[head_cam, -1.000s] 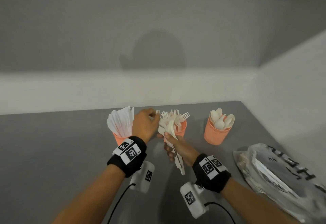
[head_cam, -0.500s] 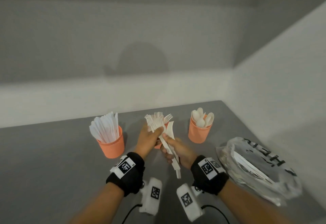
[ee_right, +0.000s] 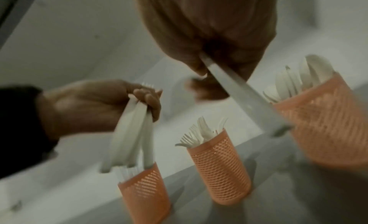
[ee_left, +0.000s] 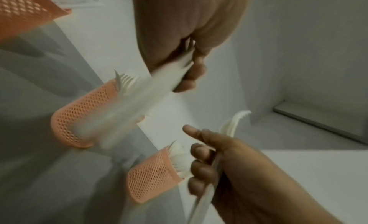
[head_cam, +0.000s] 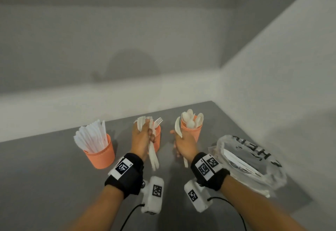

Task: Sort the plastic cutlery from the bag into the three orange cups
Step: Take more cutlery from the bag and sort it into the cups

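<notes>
Three orange mesh cups stand in a row on the grey table: a knife cup (head_cam: 101, 153) at left, a fork cup (head_cam: 157, 136) in the middle, a spoon cup (head_cam: 192, 130) at right. My left hand (head_cam: 142, 136) grips a bundle of white forks (head_cam: 152, 155) in front of the fork cup, tines up. My right hand (head_cam: 183, 144) holds a single white spoon (head_cam: 178, 129), bowl up, just left of the spoon cup. In the left wrist view the forks (ee_left: 143, 100) are blurred. In the right wrist view the spoon's handle (ee_right: 244, 93) crosses towards the spoon cup (ee_right: 326, 117).
A clear plastic bag (head_cam: 251, 159) with black lettering and white cutlery inside lies at the table's right edge, close to my right forearm. White walls close off the back and the right. Cables trail from both wrist cameras towards me.
My hands have drawn apart: the left took the forks and stays at the fork cup, the right moved right with the spoon towards the spoon cup. The head view swung right.
</notes>
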A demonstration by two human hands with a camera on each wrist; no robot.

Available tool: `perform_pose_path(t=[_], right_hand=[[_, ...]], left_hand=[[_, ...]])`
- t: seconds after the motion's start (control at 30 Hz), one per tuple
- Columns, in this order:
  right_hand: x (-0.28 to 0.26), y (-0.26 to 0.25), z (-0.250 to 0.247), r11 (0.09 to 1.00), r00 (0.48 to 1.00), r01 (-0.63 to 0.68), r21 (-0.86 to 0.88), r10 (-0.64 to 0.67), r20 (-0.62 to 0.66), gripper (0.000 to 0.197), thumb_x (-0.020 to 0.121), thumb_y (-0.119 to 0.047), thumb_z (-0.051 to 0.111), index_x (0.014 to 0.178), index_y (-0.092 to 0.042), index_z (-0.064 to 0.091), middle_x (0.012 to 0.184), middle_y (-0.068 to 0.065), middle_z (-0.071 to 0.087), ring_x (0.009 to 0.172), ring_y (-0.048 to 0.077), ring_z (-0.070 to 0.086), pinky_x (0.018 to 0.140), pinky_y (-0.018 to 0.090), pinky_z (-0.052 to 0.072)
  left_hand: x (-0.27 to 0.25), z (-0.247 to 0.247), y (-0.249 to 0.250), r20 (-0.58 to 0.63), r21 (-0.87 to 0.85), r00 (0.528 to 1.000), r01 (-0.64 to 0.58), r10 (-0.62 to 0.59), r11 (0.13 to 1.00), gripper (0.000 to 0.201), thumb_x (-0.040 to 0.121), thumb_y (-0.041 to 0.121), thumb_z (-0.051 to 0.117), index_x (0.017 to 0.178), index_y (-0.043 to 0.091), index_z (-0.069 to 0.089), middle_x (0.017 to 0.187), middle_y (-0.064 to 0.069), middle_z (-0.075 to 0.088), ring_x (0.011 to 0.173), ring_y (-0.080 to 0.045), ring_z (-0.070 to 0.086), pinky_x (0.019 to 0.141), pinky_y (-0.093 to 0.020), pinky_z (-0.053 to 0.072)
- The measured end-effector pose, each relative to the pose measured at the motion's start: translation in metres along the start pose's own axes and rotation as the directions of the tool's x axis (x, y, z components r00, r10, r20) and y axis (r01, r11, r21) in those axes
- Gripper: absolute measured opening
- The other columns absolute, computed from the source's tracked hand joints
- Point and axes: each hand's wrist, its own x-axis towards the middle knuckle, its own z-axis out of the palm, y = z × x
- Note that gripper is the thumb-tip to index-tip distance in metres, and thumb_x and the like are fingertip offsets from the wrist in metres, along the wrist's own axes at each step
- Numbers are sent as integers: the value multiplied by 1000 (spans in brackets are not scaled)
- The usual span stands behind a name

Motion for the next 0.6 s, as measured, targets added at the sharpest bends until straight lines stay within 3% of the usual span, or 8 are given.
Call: perform_pose_path(t=[0.07, 0.13, 0.23, 0.3, 0.4, 0.5, 0.53, 0.6], right_hand=[[0, 0, -3, 988, 994, 83, -130, -91, -63, 22, 94, -8, 40, 111, -7, 54, 81, -4, 53, 80, 17, 53, 70, 25, 38], [-3, -3, -5, 981, 989, 100, -168, -116, -89, 27, 93, -10, 43, 119, -10, 49, 91, -4, 54, 84, 13, 52, 75, 22, 35], [-5, -2, -4, 983, 988, 155, -98, -157, -9, 26, 93, -11, 43, 119, -13, 42, 75, -3, 61, 67, 13, 59, 70, 25, 45], [-7, 1, -4, 970, 974, 223, -98, -219, 53, 26, 93, -8, 41, 119, -11, 41, 67, -3, 60, 64, 15, 62, 71, 33, 51], [-11, 6, -7, 956, 964, 251, -153, -233, 130, 43, 93, -9, 42, 134, -12, 33, 93, 3, 65, 89, 23, 65, 88, 36, 51], [-14, 9, -8, 975, 965, 198, -97, -177, 192, 59, 92, -10, 46, 145, -14, 19, 123, 12, 59, 108, 25, 60, 100, 41, 46], [-15, 9, -8, 985, 969, 160, -71, -143, 202, 63, 92, -12, 47, 146, -15, 15, 120, 14, 61, 102, 25, 61, 97, 44, 47], [-15, 11, -11, 998, 968, 41, 38, -49, 247, 66, 92, -12, 46, 147, -18, 11, 98, 13, 65, 77, 21, 61, 76, 40, 55]], left_hand=[[-5, 9, -4, 72, 113, 997, -7, -1, 994, 33, 95, 26, 49, 66, 14, 41, 42, 6, 34, 34, -7, 31, 38, -20, 31], [-13, 19, -11, 169, 189, 986, -22, -11, 982, 31, 90, 33, 57, 67, 15, 46, 45, 4, 33, 38, -9, 30, 43, -22, 32], [-21, 30, -21, 208, 191, 977, -4, -36, 982, 36, 83, 34, 66, 82, -2, 63, 46, 5, 38, 43, -8, 34, 49, -21, 33], [-20, 34, -25, 175, 149, 983, 24, -50, 989, 30, 82, 27, 68, 89, -2, 64, 45, 5, 39, 42, -6, 34, 47, -19, 33], [-17, 33, -29, 118, 122, 990, 62, -77, 991, 8, 81, 14, 68, 82, 8, 64, 49, 2, 45, 40, -5, 36, 42, -17, 34], [-14, 31, -36, 80, 153, 988, 121, -134, 981, 8, 84, 13, 65, 78, 11, 60, 64, -9, 55, 47, -12, 47, 41, -19, 40], [-15, 32, -36, 69, 159, 986, 137, -150, 978, 11, 86, 16, 63, 77, 10, 59, 62, -8, 58, 47, -14, 52, 42, -21, 43], [-16, 34, -38, 54, 146, 984, 160, -169, 976, 20, 91, 23, 58, 75, 10, 60, 61, -5, 65, 48, -17, 59, 48, -27, 49]])
